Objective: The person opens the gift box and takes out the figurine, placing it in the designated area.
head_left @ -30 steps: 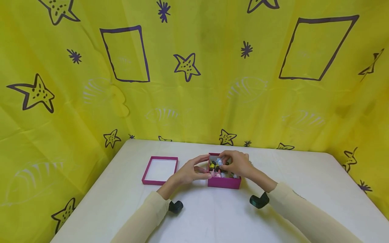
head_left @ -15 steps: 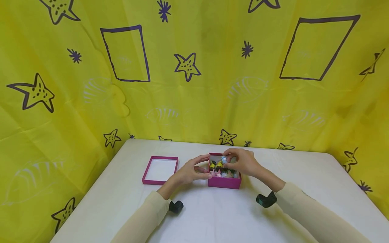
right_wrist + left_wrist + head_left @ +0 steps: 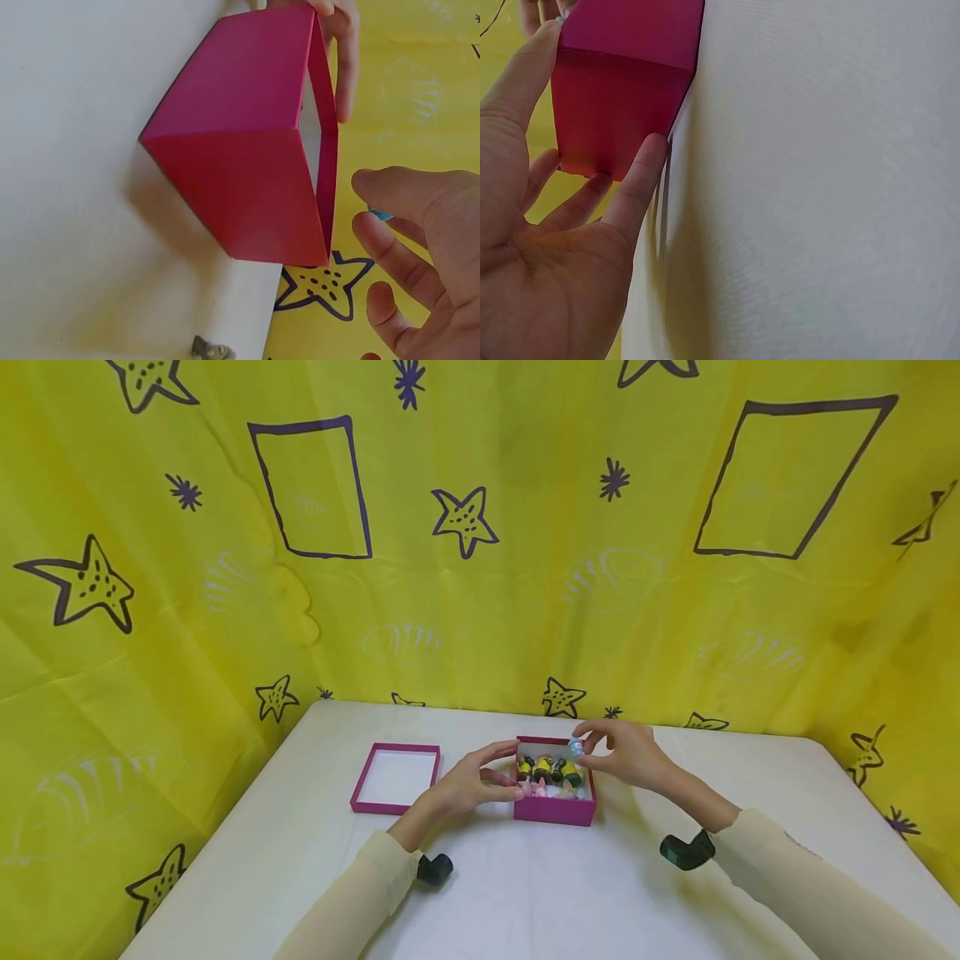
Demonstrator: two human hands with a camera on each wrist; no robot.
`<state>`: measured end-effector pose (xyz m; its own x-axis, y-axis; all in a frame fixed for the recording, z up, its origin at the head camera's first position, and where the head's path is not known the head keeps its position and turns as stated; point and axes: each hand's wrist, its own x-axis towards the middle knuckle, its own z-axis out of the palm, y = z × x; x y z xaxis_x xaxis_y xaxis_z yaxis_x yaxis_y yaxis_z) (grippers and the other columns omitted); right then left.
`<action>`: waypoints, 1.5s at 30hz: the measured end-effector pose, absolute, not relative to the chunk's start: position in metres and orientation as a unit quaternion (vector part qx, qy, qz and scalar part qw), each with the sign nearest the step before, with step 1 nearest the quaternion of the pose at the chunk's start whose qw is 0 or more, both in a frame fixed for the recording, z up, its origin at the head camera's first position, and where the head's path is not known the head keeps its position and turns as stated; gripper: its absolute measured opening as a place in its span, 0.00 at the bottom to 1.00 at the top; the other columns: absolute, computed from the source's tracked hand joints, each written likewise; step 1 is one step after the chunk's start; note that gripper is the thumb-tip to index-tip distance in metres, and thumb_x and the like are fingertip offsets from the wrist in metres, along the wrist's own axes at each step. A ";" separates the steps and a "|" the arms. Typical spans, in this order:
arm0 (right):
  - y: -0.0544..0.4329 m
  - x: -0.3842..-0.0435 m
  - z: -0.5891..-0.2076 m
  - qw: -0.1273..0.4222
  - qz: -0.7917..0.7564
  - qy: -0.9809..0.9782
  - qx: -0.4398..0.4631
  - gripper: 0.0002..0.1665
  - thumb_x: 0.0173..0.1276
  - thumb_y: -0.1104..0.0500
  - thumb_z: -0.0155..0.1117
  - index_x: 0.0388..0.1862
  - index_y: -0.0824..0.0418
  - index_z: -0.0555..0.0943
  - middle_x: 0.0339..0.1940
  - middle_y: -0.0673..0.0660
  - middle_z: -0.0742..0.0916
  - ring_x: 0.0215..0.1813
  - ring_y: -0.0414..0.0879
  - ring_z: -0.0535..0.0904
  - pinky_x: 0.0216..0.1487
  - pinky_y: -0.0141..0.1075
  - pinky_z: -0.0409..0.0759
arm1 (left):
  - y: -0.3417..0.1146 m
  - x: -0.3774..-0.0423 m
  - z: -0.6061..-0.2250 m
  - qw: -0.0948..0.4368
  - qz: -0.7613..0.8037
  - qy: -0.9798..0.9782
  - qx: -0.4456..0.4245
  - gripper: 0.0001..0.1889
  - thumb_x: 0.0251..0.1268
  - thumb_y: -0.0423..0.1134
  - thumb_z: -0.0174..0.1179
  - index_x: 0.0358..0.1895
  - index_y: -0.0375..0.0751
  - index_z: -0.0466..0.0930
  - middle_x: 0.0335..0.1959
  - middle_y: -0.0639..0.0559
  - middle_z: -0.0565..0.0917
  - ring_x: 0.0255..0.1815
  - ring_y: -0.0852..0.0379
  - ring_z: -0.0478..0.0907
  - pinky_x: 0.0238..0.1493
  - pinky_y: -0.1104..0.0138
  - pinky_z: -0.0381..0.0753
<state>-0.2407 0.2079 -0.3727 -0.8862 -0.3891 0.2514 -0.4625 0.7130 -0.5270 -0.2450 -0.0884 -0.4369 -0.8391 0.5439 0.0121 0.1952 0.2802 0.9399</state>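
An open magenta box (image 3: 555,812) stands on the white table, holding several small figurines: yellow-and-dark ones (image 3: 543,767) in a row and pink-eared ones (image 3: 540,789) along the front. At its left side my left hand (image 3: 474,779) holds it, thumb at the front rim; the left wrist view has the fingers against the red side wall (image 3: 619,105). Just above the box's right rim, my right hand (image 3: 630,757) pinches a small light-blue figurine (image 3: 576,747) between thumb and fingertips. Mostly hidden by fingers, a bit of the blue figurine (image 3: 381,214) shows in the right wrist view.
Left of the box lies a shallow magenta lid (image 3: 375,808) with a white inside, facing up. A small greyish figurine (image 3: 214,349) sits on the table near the box in the right wrist view. Behind the table hangs a yellow curtain (image 3: 480,593) with starfish drawings.
My right hand has lifted the blue figurine out of the box and moved right with it, uncovering more yellow-and-dark figurines. My left hand stays at the box's side.
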 end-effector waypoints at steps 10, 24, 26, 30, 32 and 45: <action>0.227 -0.237 -0.372 0.068 0.292 -0.928 0.220 0.19 0.61 0.59 0.79 0.51 0.58 0.85 0.30 0.43 0.87 0.38 0.53 0.75 0.34 0.38 0.72 | -0.089 -0.245 -0.437 0.161 0.550 0.786 0.232 0.42 0.65 0.41 0.73 0.80 0.51 0.62 0.79 0.52 0.65 0.57 0.52 0.83 0.57 0.57 0.83; 0.266 -0.238 -0.388 0.073 0.286 -0.938 0.179 0.19 0.62 0.57 0.79 0.51 0.58 0.85 0.31 0.45 0.87 0.38 0.49 0.73 0.36 0.39 0.71 | -0.090 -0.243 -0.436 0.160 0.551 0.787 0.228 0.42 0.65 0.40 0.73 0.80 0.50 0.61 0.79 0.51 0.65 0.57 0.52 0.83 0.56 0.58 0.83; 0.271 -0.239 -0.390 0.071 0.286 -0.940 0.172 0.19 0.63 0.57 0.78 0.52 0.58 0.85 0.31 0.45 0.87 0.38 0.49 0.74 0.35 0.38 0.71 | -0.090 -0.244 -0.435 0.161 0.551 0.787 0.227 0.42 0.65 0.40 0.73 0.80 0.50 0.61 0.79 0.51 0.65 0.58 0.52 0.83 0.56 0.58 0.83; 0.279 -0.239 -0.395 0.066 0.285 -0.942 0.162 0.20 0.64 0.57 0.78 0.53 0.59 0.85 0.32 0.46 0.87 0.37 0.48 0.73 0.34 0.37 0.70 | -0.090 -0.244 -0.434 0.161 0.549 0.788 0.227 0.42 0.65 0.41 0.73 0.80 0.52 0.62 0.79 0.52 0.65 0.58 0.52 0.82 0.57 0.57 0.83; 0.282 -0.239 -0.397 0.064 0.285 -0.943 0.159 0.20 0.64 0.57 0.77 0.53 0.59 0.85 0.31 0.47 0.87 0.36 0.48 0.73 0.32 0.36 0.70 | -0.090 -0.244 -0.433 0.161 0.549 0.788 0.228 0.42 0.65 0.41 0.73 0.80 0.52 0.62 0.79 0.52 0.65 0.58 0.52 0.82 0.58 0.57 0.82; 0.294 -0.245 -0.412 0.044 0.300 -0.941 0.151 0.19 0.64 0.58 0.77 0.53 0.61 0.85 0.32 0.49 0.87 0.31 0.47 0.72 0.27 0.34 0.68 | -0.089 -0.244 -0.434 0.160 0.548 0.788 0.229 0.42 0.65 0.41 0.73 0.80 0.55 0.62 0.79 0.52 0.65 0.57 0.52 0.83 0.58 0.57 0.83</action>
